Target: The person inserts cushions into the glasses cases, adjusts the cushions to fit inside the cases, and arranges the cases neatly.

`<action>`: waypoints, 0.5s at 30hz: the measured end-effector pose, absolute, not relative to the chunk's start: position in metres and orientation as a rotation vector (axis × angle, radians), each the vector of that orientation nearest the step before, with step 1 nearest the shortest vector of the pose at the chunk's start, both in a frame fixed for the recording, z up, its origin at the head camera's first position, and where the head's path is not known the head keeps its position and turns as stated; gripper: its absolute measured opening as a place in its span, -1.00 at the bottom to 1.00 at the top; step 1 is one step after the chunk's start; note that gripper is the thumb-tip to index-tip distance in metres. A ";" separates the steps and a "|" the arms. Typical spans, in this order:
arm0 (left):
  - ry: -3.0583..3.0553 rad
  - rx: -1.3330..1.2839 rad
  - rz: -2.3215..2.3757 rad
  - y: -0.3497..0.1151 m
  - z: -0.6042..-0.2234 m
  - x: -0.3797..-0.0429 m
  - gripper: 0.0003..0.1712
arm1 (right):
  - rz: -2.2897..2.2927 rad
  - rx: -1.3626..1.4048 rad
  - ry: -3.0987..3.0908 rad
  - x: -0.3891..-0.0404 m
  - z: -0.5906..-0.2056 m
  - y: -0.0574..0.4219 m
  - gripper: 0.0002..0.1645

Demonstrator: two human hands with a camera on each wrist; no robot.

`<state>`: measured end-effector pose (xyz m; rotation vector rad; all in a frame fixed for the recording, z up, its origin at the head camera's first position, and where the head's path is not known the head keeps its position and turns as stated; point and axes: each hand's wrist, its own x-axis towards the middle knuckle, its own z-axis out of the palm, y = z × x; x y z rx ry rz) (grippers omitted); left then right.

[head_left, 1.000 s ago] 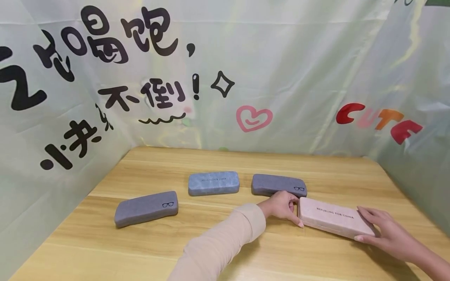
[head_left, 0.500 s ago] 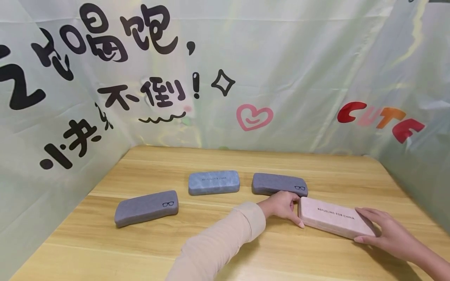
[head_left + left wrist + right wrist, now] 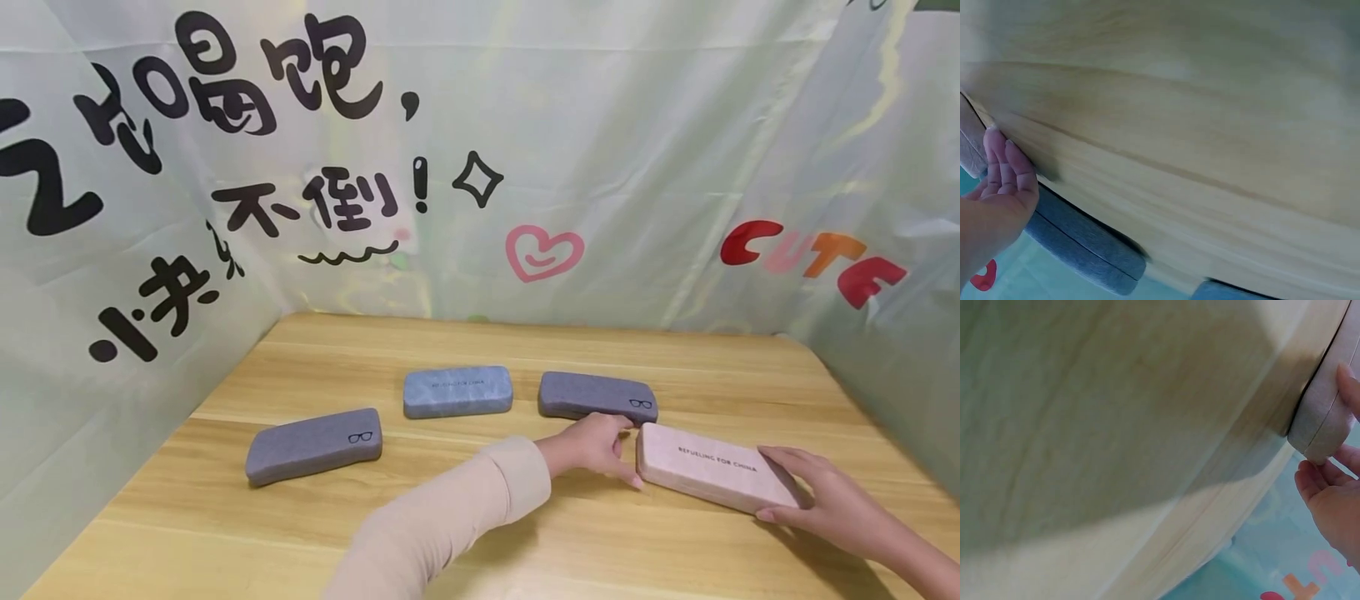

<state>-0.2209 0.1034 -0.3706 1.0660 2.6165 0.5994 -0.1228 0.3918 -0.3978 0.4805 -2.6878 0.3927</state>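
A pink glasses case (image 3: 712,467) printed "REFUELING FOR CHINA" lies at an angle on the right of the table. My right hand (image 3: 832,500) grips its right end, thumb on the near side and fingers on the far side; the right wrist view shows the thumb on that case's end (image 3: 1322,422). Just off the left end is my left hand (image 3: 588,448), thumb and fingers spread apart with nothing between them. Behind the left hand sits a grey-purple glasses case (image 3: 592,393) with a small glasses print, its front edge partly covered by the fingers.
A blue glasses case (image 3: 457,392) rests at the back middle of the wooden table (image 3: 300,542). Farther left lies another grey-purple case (image 3: 315,446), slightly turned. A printed cloth (image 3: 637,167) hangs around the back and sides.
My left hand has drawn back slightly to the left from the pink case's end, its fingers coming away. My right hand and the cases stay where they were.
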 end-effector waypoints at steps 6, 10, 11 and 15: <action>2.582 1.106 0.652 0.099 -0.370 -0.219 -0.09 | 0.376 0.471 -2.700 -0.123 -0.397 0.392 -0.02; 2.571 1.122 0.690 0.096 -0.371 -0.217 -0.13 | 0.404 0.466 -2.711 -0.124 -0.394 0.388 -0.03; 2.569 1.130 0.698 0.095 -0.372 -0.216 -0.15 | 0.421 0.459 -2.719 -0.124 -0.393 0.386 -0.05; 2.540 1.128 0.782 0.088 -0.372 -0.213 -0.20 | 0.479 0.456 -2.708 -0.125 -0.386 0.376 -0.15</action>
